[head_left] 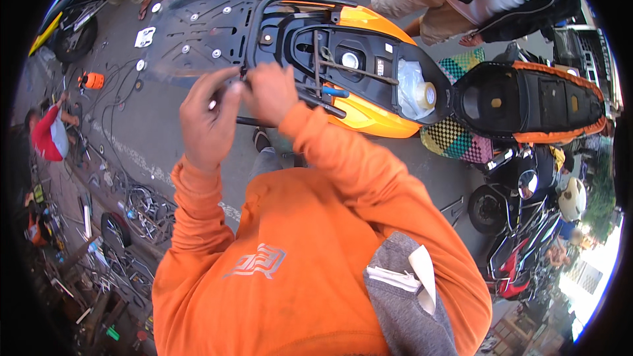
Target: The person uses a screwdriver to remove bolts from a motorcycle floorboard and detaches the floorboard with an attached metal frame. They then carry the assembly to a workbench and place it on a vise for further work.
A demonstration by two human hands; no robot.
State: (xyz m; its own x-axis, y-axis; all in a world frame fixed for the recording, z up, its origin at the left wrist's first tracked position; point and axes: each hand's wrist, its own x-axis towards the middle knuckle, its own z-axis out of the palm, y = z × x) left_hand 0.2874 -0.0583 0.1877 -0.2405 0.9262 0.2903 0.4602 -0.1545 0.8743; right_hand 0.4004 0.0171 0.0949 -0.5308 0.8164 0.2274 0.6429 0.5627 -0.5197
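Observation:
My left hand (211, 118) is raised over the near edge of the black metal rack plate (204, 23), its fingers curled and the thumb bent inward. A small shiny spot shows by its palm. Against its fingertips, my right hand (269, 94) is closed, slightly blurred. A small dark piece (243, 75) shows between the two hands, too little of it to name. Just beyond them lies a scooter body with yellow-orange side panels (376, 113). A long metal rod tool (359, 70) rests across its open seat compartment, and a blue-handled tool (335, 92) lies on the near side.
The opened seat (527, 102) lies to the right on a checkered cloth (455, 142). A tape roll (425, 95) sits in clear plastic in the compartment. Motorcycles (521, 224) stand lower right. People are at the far side; metal parts (142, 207) and cables litter the left ground.

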